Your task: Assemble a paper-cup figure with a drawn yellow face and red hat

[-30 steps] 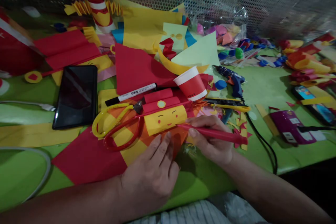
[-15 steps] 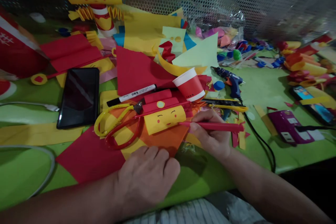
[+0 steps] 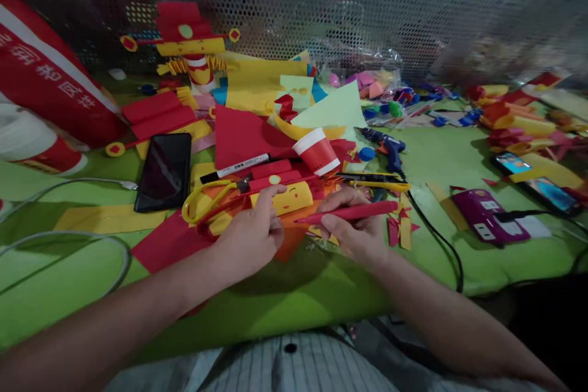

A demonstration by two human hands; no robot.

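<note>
My right hand grips a red marker pen, its tip pointing left, apart from the paper. My left hand holds nothing; its index finger stretches to the left side of a yellow paper face, touching or just over it, while the other fingers curl. The face has drawn eyes and red dots and wears a red paper hat. Yellow-and-red-handled scissors lie left of it, partly hidden by my left hand. An orange sheet lies beneath. A red and white paper cup leans behind.
A black phone and a white cable are at left. A whiteboard marker lies behind the hat. A glue gun, a purple power adapter and paper scraps are at right. A finished paper figure stands at the back.
The red marker's tip has moved away from the yellow face. My left hand has risen from a fist beside the papers, and its index finger now reaches the face. The view has shifted.
</note>
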